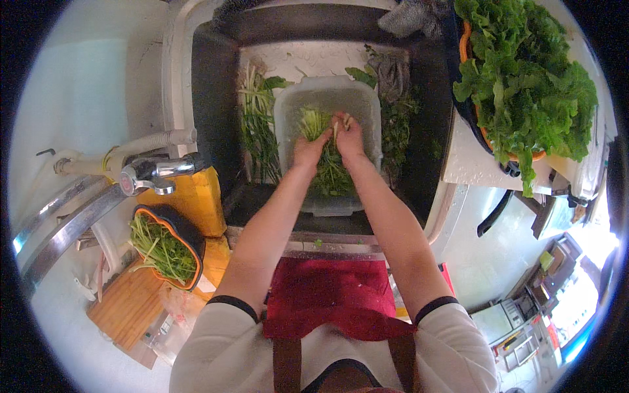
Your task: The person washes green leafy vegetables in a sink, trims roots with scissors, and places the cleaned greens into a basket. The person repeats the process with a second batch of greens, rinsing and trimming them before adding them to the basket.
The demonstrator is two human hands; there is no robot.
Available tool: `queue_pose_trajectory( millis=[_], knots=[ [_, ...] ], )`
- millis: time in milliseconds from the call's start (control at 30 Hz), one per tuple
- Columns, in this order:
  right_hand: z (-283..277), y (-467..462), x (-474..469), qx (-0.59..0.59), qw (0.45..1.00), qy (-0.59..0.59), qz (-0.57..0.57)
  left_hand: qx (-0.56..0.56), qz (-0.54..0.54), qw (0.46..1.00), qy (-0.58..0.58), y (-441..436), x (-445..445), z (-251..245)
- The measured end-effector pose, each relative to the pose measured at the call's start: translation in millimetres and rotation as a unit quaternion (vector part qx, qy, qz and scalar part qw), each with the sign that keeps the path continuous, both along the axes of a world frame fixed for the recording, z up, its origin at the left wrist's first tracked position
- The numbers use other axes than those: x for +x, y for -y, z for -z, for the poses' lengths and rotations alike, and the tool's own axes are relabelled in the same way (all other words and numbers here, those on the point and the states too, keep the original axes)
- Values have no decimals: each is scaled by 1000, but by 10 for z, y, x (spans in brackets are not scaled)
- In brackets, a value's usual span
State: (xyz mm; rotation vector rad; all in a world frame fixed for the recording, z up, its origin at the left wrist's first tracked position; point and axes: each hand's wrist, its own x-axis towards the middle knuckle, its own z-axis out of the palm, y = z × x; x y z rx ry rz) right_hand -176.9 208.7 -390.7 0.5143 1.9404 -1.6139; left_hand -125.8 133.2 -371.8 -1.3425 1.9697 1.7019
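Over a translucent plastic tub [328, 87] in the dark sink, my left hand [310, 150] grips a bunch of leafy greens [314, 123]. Its pale stem ends point away from me, and its dark leaves trail back toward me inside the tub. Close beside it, my right hand [349, 135] has its fingers curled around a pale stem [336, 128]; whether that stem belongs to the same bunch is hard to see. Spring onions [258, 123] lie along the tub's left side. More leafy herbs [397, 127] lie on its right.
A chrome faucet [162, 169] juts in from the left. Below it stands a dark, orange-rimmed basket [199, 245] of greens near a wooden cutting board [125, 304]. Lettuce [530, 88] overfills another basket at right. A grey cloth [410, 19] hangs at the sink's far edge.
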Motion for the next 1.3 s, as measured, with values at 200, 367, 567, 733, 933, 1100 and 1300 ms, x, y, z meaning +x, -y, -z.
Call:
queue_pose_trajectory(
  millis=[200,367,567,733,933,1100,1300],
  knots=[
    [371,103,-262,56,998,16,19,-45,233,971,-3,50,-258,18],
    [-363,126,-75,-71,992,-88,-56,388,-205,897,-57,339,-511,-427],
    [-613,39,-388,-24,973,201,-112,390,-161,906,-19,-73,-431,-527],
    [-513,343,133,30,989,-105,-95,373,-168,910,-64,158,-333,-13],
    [152,536,388,164,967,-161,-106,386,-179,904,-45,105,-400,-53],
    [-524,327,-58,38,997,29,-57,468,-181,864,-25,135,-332,-191],
    [-442,44,-359,-90,965,246,10,341,-145,925,-85,58,-296,-678]
  ],
)
